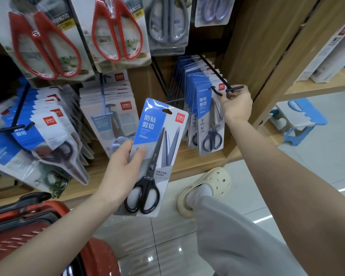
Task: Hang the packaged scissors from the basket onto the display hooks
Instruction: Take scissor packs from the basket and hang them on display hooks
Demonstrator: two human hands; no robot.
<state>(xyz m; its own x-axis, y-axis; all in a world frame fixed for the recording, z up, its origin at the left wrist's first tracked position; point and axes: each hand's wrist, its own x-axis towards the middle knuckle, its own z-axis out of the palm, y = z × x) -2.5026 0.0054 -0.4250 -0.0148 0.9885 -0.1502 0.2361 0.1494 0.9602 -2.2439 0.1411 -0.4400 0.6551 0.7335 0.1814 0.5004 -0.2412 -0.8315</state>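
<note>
The left grip [126,166] holds one scissors pack [157,156]. The thumb lies across the left edge of the card front and the fingers are behind the card. The pack is in the air in front of the shelf [187,168], tilted with its top to the right. Its hang hole is at the top and sits on no hook. The pack contains black scissors with the handles at the bottom.

The right grip [236,105] is raised to the hook [213,70] at the right of the display. Its fingers are curled round the front end of this hook. A row of blue packs [209,124] hangs on the hook, and the front pack of the row is just left of the right grip. The held pack is below and left of the hook end, apart from it.

The basket [18,236] is red and is at the lower left, beside the left forearm. Its contents cannot be seen.

Red-handled scissors packs [116,30] hang on the upper hooks. A cream shoe [205,190] rests on the tiled floor below the shelf.
</note>
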